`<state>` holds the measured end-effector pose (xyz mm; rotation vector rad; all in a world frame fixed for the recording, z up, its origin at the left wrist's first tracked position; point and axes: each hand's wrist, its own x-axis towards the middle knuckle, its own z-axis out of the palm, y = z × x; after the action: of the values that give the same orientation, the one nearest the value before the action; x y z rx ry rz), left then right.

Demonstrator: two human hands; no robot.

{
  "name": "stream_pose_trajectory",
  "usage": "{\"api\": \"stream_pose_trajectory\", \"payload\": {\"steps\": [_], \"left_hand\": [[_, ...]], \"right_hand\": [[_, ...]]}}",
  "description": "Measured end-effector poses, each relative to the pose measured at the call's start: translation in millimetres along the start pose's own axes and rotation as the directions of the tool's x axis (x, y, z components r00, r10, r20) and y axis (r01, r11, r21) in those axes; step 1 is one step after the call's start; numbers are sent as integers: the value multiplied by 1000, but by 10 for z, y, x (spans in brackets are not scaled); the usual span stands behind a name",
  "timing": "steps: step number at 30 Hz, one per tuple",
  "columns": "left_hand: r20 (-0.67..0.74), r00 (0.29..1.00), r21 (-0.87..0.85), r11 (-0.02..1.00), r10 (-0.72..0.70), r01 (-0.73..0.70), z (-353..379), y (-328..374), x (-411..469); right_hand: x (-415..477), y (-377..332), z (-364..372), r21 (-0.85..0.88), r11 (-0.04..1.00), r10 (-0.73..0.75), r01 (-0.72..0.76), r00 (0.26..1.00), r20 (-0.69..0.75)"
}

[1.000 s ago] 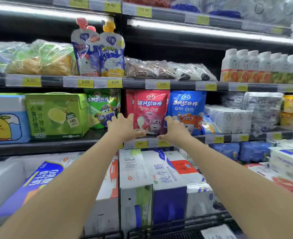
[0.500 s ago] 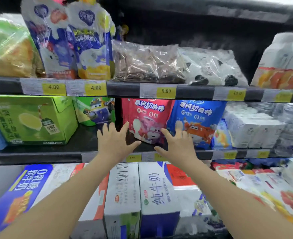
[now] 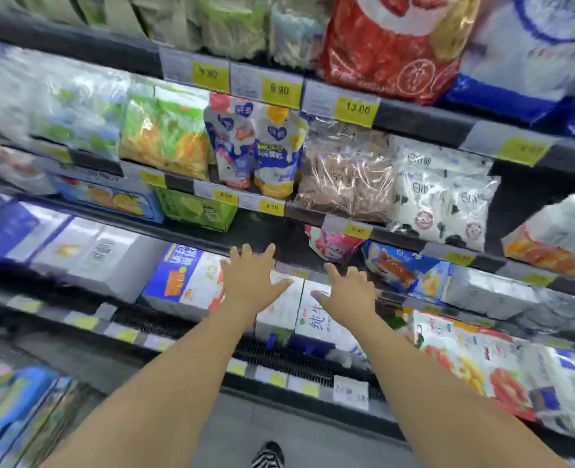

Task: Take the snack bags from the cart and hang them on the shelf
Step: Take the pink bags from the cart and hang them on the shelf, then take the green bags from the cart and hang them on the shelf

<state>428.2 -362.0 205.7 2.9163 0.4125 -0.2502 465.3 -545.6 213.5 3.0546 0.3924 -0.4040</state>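
A red snack bag (image 3: 333, 246) and a blue snack bag (image 3: 402, 268) with cartoon planes sit side by side under the 9.90 shelf rail. My left hand (image 3: 250, 278) is open with spread fingers, below and left of the red bag, not touching it. My right hand (image 3: 348, 293) is open too, just below the red bag and left of the blue one, holding nothing. Both hover in front of white milk cartons (image 3: 308, 315). The cart is not in view. The picture is tilted and blurred.
Two spouted yoghurt pouches (image 3: 257, 150) stand one shelf up, beside brown bagged goods (image 3: 343, 177) and cow-print bags (image 3: 443, 194). A green box (image 3: 198, 209) sits left of the snack bags. Price rails (image 3: 266, 206) jut forward. A striped shoe (image 3: 269, 456) shows on the floor.
Both hands have drawn back and down from the red bag, staying open. The view has tilted and pulled away, showing more shelves and the floor.
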Motion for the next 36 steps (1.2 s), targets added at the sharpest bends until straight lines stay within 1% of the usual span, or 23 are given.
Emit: {"api": "stream_pose_trajectory", "payload": {"steps": [3, 6, 10, 13, 16, 19, 22, 25, 27, 28, 30, 31, 33, 34, 36], "left_hand": [[-9, 995, -13, 995, -103, 103, 19, -259, -268], [15, 971, -44, 970, -238, 238, 121, -722, -500], [-30, 907, -81, 905, -421, 417, 204, -1475, -894], [-28, 832, -139, 827, -553, 545, 240, -2084, -1174], [20, 752, -220, 731, -659, 646, 345, -2731, -1437], [40, 673, -223, 650, -739, 727, 485, -3358, -1723], [75, 579, -247, 548, -812, 799, 595, -3951, -1980], [174, 518, -268, 466, -838, 844, 806, -4602, -2190], [201, 489, -243, 440, -849, 864, 938, -5003, -2307], [213, 463, -220, 419, -860, 881, 980, -5181, -2361], [253, 404, -162, 373, -879, 914, 1067, -5503, -2439], [276, 389, -146, 362, -879, 921, 1138, -5656, -2469], [301, 358, -142, 330, -884, 933, 1301, -5947, -2526], [303, 340, -156, 306, -890, 939, 1403, -6101, -2558], [326, 307, -180, 260, -894, 949, 1595, -6393, -2606]], "right_hand": [[-55, -377, -13, -4, 995, -100, 100, 994, 49], [-27, -880, 88, -2, 973, -231, 232, 969, 83], [-82, -1692, 218, -29, 909, -407, 416, 901, 151], [-173, -2367, 265, -21, 854, -509, 520, 843, 173], [-269, -3071, 307, -21, 777, -617, 629, 768, 173], [-389, -3801, 403, -86, 683, -708, 725, 686, 168], [-499, -4558, 549, -62, 600, -781, 797, 601, 169], [-584, -5297, 723, -80, 485, -847, 871, 490, 207], [-607, -5768, 871, -93, 433, -861, 897, 442, 251], [-601, -5993, 977, -99, 413, -861, 906, 423, 284], [-569, -6407, 1208, -126, 389, -841, 913, 407, 355], [-549, -6586, 1307, -154, 390, -828, 908, 419, 373], [-485, -6888, 1497, -211, 434, -811, 876, 482, 333], [-472, -7012, 1577, -224, 475, -799, 851, 524, 294], [-505, -7219, 1706, -214, 591, -755, 778, 627, 192]]}}
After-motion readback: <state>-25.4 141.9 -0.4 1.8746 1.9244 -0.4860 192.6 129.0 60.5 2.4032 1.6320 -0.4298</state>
